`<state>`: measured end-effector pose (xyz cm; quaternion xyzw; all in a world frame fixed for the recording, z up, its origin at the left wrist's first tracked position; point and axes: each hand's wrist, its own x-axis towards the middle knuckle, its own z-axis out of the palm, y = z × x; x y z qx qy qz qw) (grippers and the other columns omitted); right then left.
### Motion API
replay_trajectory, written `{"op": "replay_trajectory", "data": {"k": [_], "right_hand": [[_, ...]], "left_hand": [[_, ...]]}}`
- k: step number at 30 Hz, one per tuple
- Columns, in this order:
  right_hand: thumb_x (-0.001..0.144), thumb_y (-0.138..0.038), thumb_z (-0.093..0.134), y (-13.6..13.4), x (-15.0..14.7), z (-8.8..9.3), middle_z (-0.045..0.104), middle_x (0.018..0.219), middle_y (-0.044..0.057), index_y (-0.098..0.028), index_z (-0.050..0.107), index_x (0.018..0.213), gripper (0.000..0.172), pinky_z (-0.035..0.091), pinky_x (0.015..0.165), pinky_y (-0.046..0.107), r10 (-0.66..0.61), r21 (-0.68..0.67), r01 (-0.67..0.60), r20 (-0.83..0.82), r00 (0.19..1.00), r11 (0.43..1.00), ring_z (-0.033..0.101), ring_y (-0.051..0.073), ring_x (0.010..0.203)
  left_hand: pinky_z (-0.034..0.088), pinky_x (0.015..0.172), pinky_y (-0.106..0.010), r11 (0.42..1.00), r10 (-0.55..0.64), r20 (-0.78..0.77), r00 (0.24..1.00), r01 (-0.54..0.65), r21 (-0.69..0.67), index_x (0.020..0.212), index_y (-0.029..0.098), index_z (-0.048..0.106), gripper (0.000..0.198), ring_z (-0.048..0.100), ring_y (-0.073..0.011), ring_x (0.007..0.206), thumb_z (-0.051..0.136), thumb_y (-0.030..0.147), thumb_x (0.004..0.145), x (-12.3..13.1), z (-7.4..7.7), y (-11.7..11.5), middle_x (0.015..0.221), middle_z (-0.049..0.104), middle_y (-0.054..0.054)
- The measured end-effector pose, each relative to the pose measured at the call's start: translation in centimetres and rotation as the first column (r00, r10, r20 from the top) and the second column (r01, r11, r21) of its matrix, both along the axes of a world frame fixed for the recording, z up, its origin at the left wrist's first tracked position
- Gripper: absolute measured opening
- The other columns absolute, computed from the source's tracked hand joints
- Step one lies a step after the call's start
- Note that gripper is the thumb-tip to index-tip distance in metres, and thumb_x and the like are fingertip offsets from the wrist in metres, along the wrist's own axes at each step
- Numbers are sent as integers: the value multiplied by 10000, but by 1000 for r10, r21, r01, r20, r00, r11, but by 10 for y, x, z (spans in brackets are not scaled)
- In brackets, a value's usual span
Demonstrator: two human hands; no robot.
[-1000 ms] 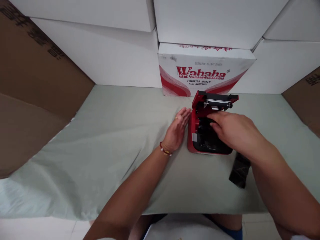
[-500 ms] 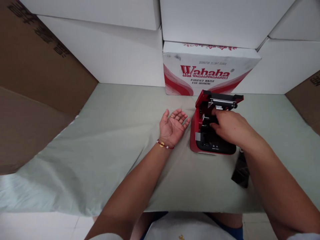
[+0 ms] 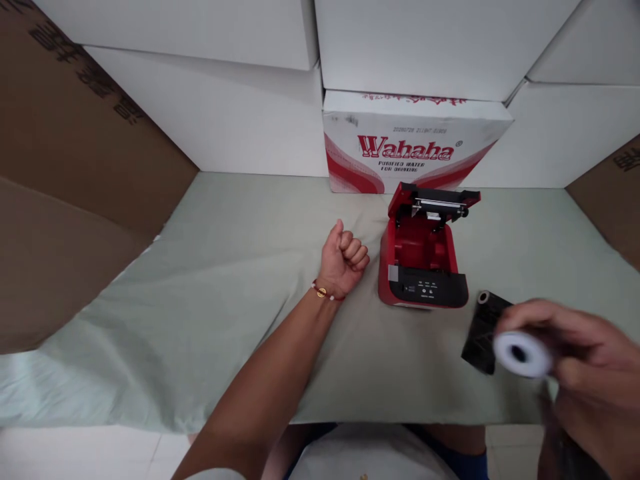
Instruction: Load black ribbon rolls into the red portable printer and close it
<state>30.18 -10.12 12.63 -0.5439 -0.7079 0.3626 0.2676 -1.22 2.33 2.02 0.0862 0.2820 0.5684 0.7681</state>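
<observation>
Reads "Wahaha®" and "PURIFIED WATER FOR DRINKING" on the white-and-red carton point(image 3: 417, 143), under blurred digits point(image 3: 420, 131) and red Chinese characters point(image 3: 415, 100), with dark ones on brown cardboard point(image 3: 75, 147) and tiny, illegible print on the red machine's point(image 3: 420, 253) black panel point(image 3: 433, 287).

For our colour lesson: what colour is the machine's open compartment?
The compartment is red, best in the head view.

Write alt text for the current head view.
A person's right hand, blurred, grips a white-ended roll near a black object lying on pale green cloth. Further left are a red device with its lid raised and the curled left hand; a Wahaha box stands behind.
</observation>
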Motion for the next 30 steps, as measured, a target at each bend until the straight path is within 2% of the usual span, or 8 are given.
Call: {"op": "replay_trajectory", "data": {"k": [3, 5, 8, 12, 17, 19, 22, 30], "right_hand": [[965, -615, 727, -8, -18, -30, 841, 985, 76, -292, 801, 1167, 388, 654, 653, 368, 94, -277, -93, -10, 996, 957, 794, 275, 799], [978, -571, 723, -9, -32, -50, 834, 976, 53, -276, 801, 1179, 366, 645, 669, 362, 48, -218, -35, 57, 997, 975, 753, 233, 742], [983, -528, 722, -14, -32, -66, 828, 1063, 53, -272, 797, 1245, 374, 602, 607, 335, -45, -88, 53, 94, 995, 995, 661, 171, 629], [1008, -536, 703, -16, 7, -70, 830, 1064, 42, -305, 799, 1255, 352, 574, 611, 328, -298, 101, 284, 161, 941, 953, 691, 185, 687], [997, -539, 622, 4, 54, -88, 808, 1320, 98, -288, 771, 1321, 436, 636, 831, 471, -329, 242, 248, 394, 858, 938, 788, 285, 941], [1001, -522, 602, 10, 63, -98, 818, 1298, 99, -287, 759, 1345, 445, 642, 870, 498, -266, 196, 197, 438, 859, 961, 797, 315, 1033], [981, -568, 622, 13, 72, -103, 791, 1357, 121, -290, 760, 1342, 476, 650, 797, 501, -293, 253, 198, 428, 855, 947, 787, 293, 892], [825, -667, 828, 5, 71, -43, 749, 666, 10, -367, 873, 1070, 390, 504, 425, 393, -172, 55, 163, 319, 932, 985, 600, 237, 459]], "left_hand": [[515, 582, -252, 997, 42, 29, 999, -44, 58, 609, 209, 553, 715, 559, -114, 536, 420, 710, 1100, 0, -4, 2, 568, 538, 7], [622, 887, -330, 995, 55, 14, 998, -56, 85, 915, 205, 771, 710, 773, -190, 953, 322, 720, 1107, 1, -6, 3, 929, 792, -85], [563, 1139, -406, 990, 34, -23, 999, -31, 138, 1260, 235, 776, 763, 603, -240, 1520, 212, 727, 1107, 0, -9, 3, 1495, 735, -106], [515, 1223, -458, 981, 15, -51, 999, -5, 195, 1344, 279, 736, 734, 416, -246, 1684, 239, 751, 1083, -2, -11, 2, 1692, 591, -60], [567, 1136, -456, 988, 43, -28, 999, -39, 151, 1261, 265, 753, 523, 625, -269, 1476, 445, 634, 1055, -1, -10, 4, 1475, 736, -96], [610, 965, -363, 996, 58, -30, 998, -56, 71, 1068, 233, 757, 260, 752, -205, 1114, 566, 400, 1011, 0, -10, 4, 1174, 798, -85], [477, 627, -221, 997, 63, -65, 996, -59, 52, 712, 202, 568, 187, 546, -93, 600, 659, 81, 823, 3, -11, 4, 699, 587, 24], [260, 502, -227, 984, 62, -89, 994, -46, 172, 572, 202, 376, 332, 309, -85, 472, 621, 12, 693, 7, -11, 3, 539, 346, 62]]}}
